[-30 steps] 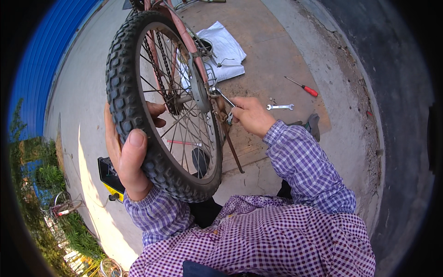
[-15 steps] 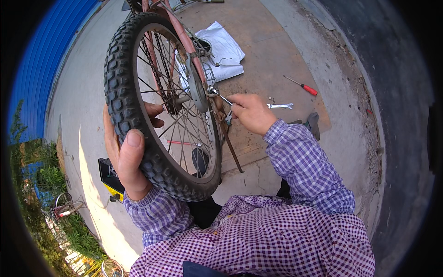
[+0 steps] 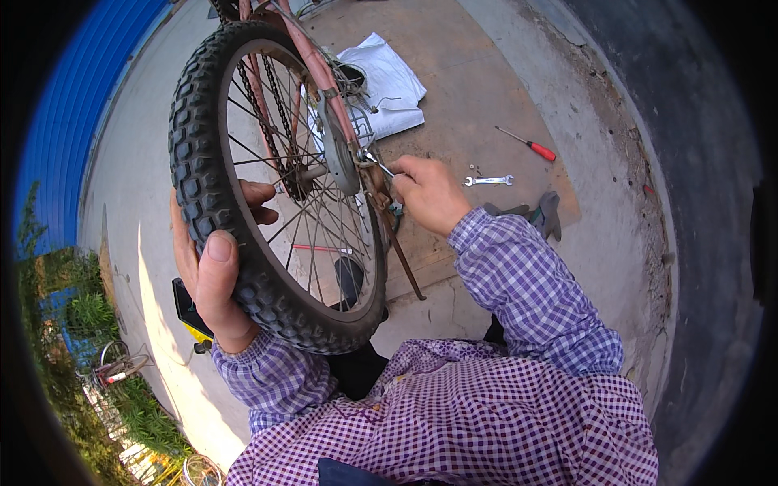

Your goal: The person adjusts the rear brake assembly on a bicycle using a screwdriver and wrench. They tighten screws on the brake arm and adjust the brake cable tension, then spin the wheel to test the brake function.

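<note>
A knobby black bicycle tyre (image 3: pixel 194 130) on a spoked wheel sits in a pink frame (image 3: pixel 312 53). My left hand (image 3: pixel 211 275) is closed round the tyre's left side, thumb on the tread and fingertips showing among the spokes. My right hand (image 3: pixel 429 194) grips a silver wrench (image 3: pixel 387 168), whose head is on the rusty axle fitting beside a grey guard (image 3: pixel 334 154). A chain (image 3: pixel 284 138) runs on the far side of the wheel. A rusty kickstand (image 3: pixel 405 271) hangs below the axle.
On a brown board (image 3: pixel 486 97) lie a white sack (image 3: pixel 389 109), a red screwdriver (image 3: pixel 540 149), an open-ended spanner (image 3: pixel 488 180) and dark gloves (image 3: pixel 545 215). A black-and-yellow case (image 3: pixel 193 312) is at lower left, near plants (image 3: pixel 89 300) and a blue corrugated panel (image 3: pixel 89 97).
The wheel, with my left hand on it, has shifted and leaned slightly leftward. My right hand and wrench have moved a little left and up with it, still at the axle.
</note>
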The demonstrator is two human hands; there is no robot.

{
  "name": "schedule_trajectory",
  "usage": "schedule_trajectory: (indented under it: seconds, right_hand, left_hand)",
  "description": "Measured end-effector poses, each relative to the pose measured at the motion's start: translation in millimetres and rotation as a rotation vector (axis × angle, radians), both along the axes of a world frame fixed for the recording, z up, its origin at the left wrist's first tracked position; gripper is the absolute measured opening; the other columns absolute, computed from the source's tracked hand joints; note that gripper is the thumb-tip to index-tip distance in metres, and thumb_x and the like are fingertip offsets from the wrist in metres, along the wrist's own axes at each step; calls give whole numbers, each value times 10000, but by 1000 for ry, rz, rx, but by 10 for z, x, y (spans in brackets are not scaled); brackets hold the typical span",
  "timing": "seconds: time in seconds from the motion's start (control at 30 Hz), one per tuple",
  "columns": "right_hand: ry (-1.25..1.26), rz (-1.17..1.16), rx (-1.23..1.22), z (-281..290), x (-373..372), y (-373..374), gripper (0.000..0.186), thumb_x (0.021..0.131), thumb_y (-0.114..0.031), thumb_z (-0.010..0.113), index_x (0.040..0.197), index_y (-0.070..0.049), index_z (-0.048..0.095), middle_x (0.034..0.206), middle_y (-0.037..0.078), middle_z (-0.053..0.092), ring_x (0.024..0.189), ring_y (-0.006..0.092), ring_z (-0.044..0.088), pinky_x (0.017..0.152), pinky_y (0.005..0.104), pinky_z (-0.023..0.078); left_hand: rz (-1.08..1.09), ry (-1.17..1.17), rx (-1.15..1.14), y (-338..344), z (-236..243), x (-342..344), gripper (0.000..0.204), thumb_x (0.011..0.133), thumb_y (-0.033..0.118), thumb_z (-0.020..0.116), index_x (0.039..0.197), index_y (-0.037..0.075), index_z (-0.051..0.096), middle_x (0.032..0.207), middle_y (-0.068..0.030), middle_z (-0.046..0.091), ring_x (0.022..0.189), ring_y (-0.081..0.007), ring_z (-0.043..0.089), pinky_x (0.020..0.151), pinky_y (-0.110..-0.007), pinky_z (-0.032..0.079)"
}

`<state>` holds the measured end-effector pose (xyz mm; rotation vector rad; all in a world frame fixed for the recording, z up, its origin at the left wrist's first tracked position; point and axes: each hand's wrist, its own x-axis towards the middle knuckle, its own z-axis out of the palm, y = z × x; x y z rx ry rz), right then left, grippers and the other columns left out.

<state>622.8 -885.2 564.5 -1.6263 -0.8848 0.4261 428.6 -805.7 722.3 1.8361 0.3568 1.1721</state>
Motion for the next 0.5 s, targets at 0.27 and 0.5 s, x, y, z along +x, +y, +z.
schedule_trajectory:
  seconds: [0.27,0.5]
  right_hand:
    - [-84,2,-97,194,-651,-470,270,928,-220,526,921,26,639,938,275,654,920,465,618,818,518,486]
    - [-178,-10,-101,159,-508,-354,234,923,-188,547,889,32,619,903,280,645,899,479,614,801,548,482]
  left_hand:
    - [-4,35,-12,-470,248,-615,815,729,524,676,1280,-54,515,952,-191,674,842,-235,642,755,-341,521]
    - [-9,68,-27,-375,197,-512,816,717,521,688,1282,-44,519,937,-179,671,780,-198,621,711,-307,503]
